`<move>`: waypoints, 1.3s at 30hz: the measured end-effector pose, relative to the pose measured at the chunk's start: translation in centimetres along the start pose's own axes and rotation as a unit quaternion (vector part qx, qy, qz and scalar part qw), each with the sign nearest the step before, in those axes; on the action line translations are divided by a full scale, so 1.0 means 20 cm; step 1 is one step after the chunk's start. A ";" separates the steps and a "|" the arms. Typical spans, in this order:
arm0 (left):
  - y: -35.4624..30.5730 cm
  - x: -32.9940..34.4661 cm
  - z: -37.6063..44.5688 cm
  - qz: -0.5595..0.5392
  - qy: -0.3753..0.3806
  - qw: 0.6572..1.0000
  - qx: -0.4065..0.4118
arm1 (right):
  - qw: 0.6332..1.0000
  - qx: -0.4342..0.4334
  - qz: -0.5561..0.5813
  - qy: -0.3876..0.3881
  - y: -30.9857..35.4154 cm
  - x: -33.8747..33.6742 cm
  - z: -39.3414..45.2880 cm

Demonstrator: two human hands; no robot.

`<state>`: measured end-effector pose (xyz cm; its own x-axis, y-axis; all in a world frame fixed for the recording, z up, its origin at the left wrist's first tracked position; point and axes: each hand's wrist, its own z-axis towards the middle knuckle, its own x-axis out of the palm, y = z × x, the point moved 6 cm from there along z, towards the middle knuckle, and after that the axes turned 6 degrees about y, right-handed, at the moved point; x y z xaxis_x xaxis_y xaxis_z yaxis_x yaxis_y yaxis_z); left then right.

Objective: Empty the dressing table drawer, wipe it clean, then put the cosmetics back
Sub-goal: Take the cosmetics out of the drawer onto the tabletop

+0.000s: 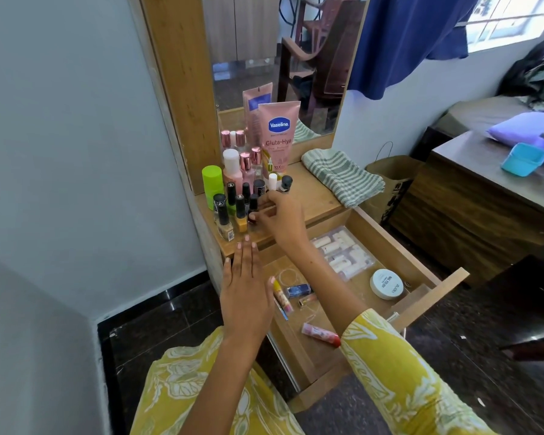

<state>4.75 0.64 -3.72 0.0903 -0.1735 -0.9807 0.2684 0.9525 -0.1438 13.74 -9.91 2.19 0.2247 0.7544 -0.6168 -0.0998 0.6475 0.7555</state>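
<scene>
Vaseline "Gluta-Hya" tube [278,135] upright behind nail-polish btls [236,204] (right hand [281,219] among them).

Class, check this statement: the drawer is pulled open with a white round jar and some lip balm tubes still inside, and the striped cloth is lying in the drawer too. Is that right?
Not quite. The head view shows the striped cloth folded on the table top beside the mirror, not in the drawer. The rest holds: the drawer is open, with the white round jar and lip balm tubes still inside.
</scene>
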 end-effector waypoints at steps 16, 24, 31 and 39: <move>0.08 -0.02 -0.01 -0.050 0.008 0.998 0.030 | 0.907 0.049 -0.231 0.347 -0.36 -0.15 -0.54; 0.11 -0.02 -0.02 -0.052 -0.004 0.998 0.033 | 0.805 0.011 -0.423 0.415 -0.37 0.01 -0.68; 0.10 0.00 -0.02 -0.060 0.001 0.998 0.028 | 0.941 0.024 -0.176 0.289 -0.27 -0.11 -0.50; 0.10 0.00 -0.03 -0.063 -0.010 0.998 0.015 | 0.989 0.010 0.128 -0.073 -0.09 -0.15 -0.21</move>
<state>4.78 2.76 -4.06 0.0724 -0.2955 -0.9526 0.3078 0.9151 -0.2605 9.22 -12.80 1.82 0.3327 0.8685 -0.3674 -0.1530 0.4342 0.8877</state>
